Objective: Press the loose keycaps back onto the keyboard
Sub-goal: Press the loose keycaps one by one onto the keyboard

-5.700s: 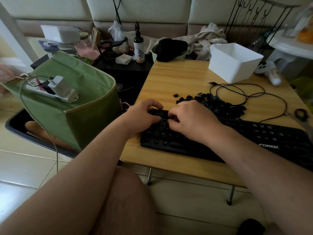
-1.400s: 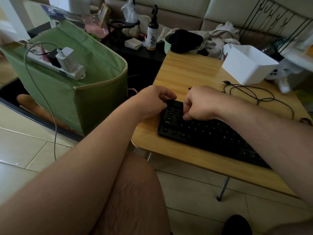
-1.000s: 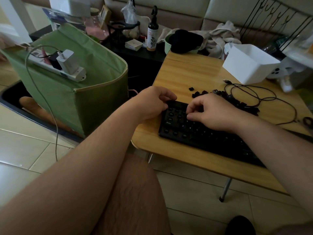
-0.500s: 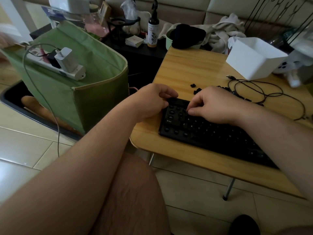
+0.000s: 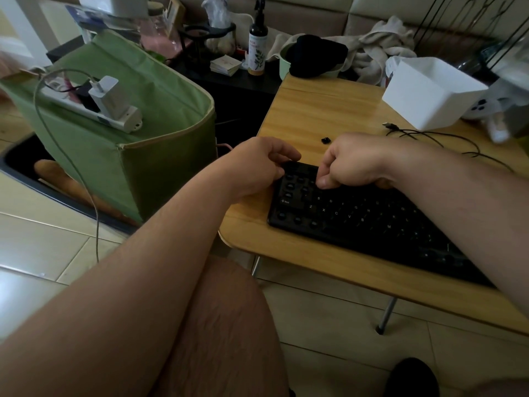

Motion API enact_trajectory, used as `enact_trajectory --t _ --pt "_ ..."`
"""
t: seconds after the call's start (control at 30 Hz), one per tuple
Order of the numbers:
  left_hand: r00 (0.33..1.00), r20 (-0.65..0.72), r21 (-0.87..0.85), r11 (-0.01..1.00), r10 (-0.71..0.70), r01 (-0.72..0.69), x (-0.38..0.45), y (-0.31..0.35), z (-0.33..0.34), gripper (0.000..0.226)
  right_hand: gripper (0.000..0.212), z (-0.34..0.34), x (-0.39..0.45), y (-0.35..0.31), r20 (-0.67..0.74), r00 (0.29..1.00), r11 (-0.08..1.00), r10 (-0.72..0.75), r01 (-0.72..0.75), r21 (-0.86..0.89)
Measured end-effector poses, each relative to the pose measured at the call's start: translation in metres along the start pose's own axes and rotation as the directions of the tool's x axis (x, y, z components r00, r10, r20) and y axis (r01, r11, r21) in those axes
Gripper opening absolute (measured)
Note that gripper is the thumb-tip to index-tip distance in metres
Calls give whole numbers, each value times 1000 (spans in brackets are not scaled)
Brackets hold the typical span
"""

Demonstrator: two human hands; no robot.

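Observation:
The black keyboard (image 5: 357, 216) lies along the near edge of the wooden table (image 5: 315, 110). Several switches at its left end stand bare. My left hand (image 5: 257, 164) grips the keyboard's far left corner, thumb along the back edge. My right hand (image 5: 352, 163) is curled over the upper left rows, with thumb and forefinger tips pressed down together on the keys. Whether a cap sits under them is hidden. One loose black keycap (image 5: 325, 140) lies on the wood just behind my hands. My right hand and forearm hide the rest of the pile.
A white plastic box (image 5: 429, 93) stands at the table's back right, with a black cable (image 5: 429, 136) coiled before it. A green fabric bag (image 5: 137, 156) carrying a power strip (image 5: 114, 110) stands left of the table. Clothes and a spray bottle (image 5: 257, 38) sit behind.
My right hand went from spread fingers near the keycap pile back to the keyboard's upper left, and it is now curled there with the thumb down. My left hand stayed on the corner.

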State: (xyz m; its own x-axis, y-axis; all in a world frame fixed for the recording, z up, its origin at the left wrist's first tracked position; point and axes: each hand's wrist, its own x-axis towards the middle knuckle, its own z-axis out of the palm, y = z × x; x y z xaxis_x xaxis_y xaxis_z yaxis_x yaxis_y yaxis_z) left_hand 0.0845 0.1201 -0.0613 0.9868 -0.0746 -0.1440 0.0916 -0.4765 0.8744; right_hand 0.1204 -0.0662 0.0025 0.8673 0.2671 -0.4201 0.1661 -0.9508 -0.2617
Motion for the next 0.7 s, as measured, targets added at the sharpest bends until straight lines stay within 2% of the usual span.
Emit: enact_trajectory --t 0.3,0.53,0.7 --pt "1000 3 -14 1000 -13 13 -2 2 0 46 8 6 5 4 -20 1000 997 18 -17 74" --pt "1000 -12 3 1000 -7 7 -1 1 2 46 9 4 3 -4 -27 999 995 -26 23 -101" --pt "1000 -9 5 1000 -18 18 0 1 2 47 9 8 4 -1 -43 999 998 -3 0 -64"
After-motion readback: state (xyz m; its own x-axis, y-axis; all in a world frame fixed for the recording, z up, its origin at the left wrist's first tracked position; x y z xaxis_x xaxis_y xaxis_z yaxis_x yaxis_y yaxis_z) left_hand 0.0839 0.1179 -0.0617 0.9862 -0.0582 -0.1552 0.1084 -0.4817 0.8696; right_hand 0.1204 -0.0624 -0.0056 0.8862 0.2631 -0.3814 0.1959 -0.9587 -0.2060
